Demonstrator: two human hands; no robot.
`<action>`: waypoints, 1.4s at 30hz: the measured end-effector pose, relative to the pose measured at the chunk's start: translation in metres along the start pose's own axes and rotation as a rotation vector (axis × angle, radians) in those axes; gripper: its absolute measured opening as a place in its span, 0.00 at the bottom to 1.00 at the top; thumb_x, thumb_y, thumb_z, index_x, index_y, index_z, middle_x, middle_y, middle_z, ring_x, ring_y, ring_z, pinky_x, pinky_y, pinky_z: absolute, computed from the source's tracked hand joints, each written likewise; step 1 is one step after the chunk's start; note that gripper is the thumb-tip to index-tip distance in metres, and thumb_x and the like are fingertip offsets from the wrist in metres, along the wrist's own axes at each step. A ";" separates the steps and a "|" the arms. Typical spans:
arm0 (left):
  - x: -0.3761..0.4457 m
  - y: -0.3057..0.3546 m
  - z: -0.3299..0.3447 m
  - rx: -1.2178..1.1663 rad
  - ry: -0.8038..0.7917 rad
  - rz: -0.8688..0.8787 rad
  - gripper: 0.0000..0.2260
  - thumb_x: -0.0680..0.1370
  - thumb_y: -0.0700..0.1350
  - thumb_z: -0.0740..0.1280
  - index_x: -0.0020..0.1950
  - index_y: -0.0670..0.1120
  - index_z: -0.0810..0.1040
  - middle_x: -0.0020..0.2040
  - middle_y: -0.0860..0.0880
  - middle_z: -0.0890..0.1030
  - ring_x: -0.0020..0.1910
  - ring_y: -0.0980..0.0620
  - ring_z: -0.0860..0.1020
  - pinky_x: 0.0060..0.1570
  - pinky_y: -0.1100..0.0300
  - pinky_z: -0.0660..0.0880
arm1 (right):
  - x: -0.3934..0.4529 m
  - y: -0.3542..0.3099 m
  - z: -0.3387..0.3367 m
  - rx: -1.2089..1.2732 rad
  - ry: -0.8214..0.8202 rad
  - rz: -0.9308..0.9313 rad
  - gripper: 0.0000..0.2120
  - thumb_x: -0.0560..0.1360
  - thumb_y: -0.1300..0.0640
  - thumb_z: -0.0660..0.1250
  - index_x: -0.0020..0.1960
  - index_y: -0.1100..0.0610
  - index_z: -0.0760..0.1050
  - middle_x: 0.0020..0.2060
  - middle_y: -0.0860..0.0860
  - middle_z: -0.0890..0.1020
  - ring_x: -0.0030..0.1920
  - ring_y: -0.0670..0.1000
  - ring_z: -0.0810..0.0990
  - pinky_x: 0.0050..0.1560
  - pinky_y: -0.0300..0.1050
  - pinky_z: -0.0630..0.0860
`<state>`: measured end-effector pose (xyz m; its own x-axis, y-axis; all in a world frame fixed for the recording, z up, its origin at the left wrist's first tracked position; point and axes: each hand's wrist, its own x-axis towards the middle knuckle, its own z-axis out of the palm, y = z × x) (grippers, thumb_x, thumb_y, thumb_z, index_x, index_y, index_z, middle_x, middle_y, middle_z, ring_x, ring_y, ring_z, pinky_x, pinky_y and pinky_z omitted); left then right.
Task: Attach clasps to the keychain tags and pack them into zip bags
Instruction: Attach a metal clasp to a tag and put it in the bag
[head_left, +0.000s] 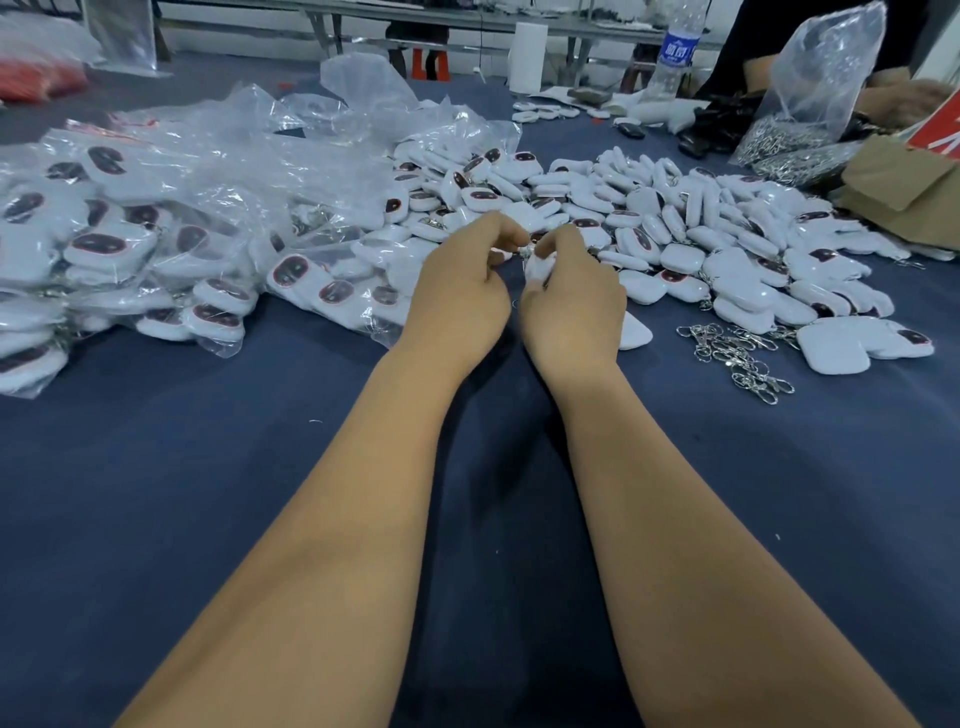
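Both forearms reach from the bottom edge across the dark blue table cover (156, 493) and meet above its middle. Left of the hands lies a large heap of clear zip bags (171, 208), each packed with white tags. Beyond and right of the hands spreads a loose pile of white keychain tags (691, 228), many showing a dark oval print. A clear sack of metal parts (810, 104) stands at the far right, with a water bottle (675, 52) behind it. A small cluster of silver clasps (743, 353) rests on the cover near the right wrist. The left hand (457, 296) has its fingers curled inward, thumb and forefinger pinching at a small metal clasp (525, 253) between the two hands. The right hand (576, 301) grips one white tag (537, 270), fingers curled round it; the tag sits under the fingertips, mostly hidden.
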<state>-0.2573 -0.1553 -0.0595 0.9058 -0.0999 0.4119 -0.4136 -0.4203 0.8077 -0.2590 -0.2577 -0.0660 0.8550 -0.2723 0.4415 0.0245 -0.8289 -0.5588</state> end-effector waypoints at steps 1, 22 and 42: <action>0.000 -0.004 0.000 -0.010 -0.032 -0.008 0.25 0.72 0.27 0.53 0.58 0.49 0.76 0.56 0.56 0.77 0.56 0.58 0.74 0.53 0.77 0.68 | 0.000 -0.001 -0.001 0.069 0.013 0.013 0.13 0.75 0.63 0.60 0.59 0.56 0.71 0.45 0.55 0.81 0.52 0.60 0.76 0.55 0.55 0.70; 0.011 -0.003 -0.005 -0.947 -0.008 -0.319 0.15 0.80 0.35 0.59 0.58 0.50 0.81 0.36 0.51 0.81 0.28 0.55 0.75 0.27 0.62 0.70 | -0.001 -0.012 -0.006 1.025 -0.331 0.220 0.06 0.77 0.60 0.65 0.52 0.51 0.74 0.36 0.51 0.80 0.30 0.48 0.76 0.30 0.41 0.71; 0.015 -0.010 0.001 -0.953 -0.060 -0.434 0.16 0.81 0.38 0.54 0.55 0.50 0.80 0.39 0.48 0.82 0.26 0.53 0.67 0.25 0.62 0.66 | 0.004 -0.008 0.002 1.060 -0.366 0.251 0.18 0.74 0.70 0.61 0.61 0.56 0.74 0.39 0.56 0.81 0.28 0.49 0.76 0.30 0.39 0.74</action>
<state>-0.2398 -0.1533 -0.0618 0.9861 -0.1662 0.0068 0.0699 0.4513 0.8896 -0.2549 -0.2513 -0.0614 0.9925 -0.0696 0.1002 0.1071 0.1039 -0.9888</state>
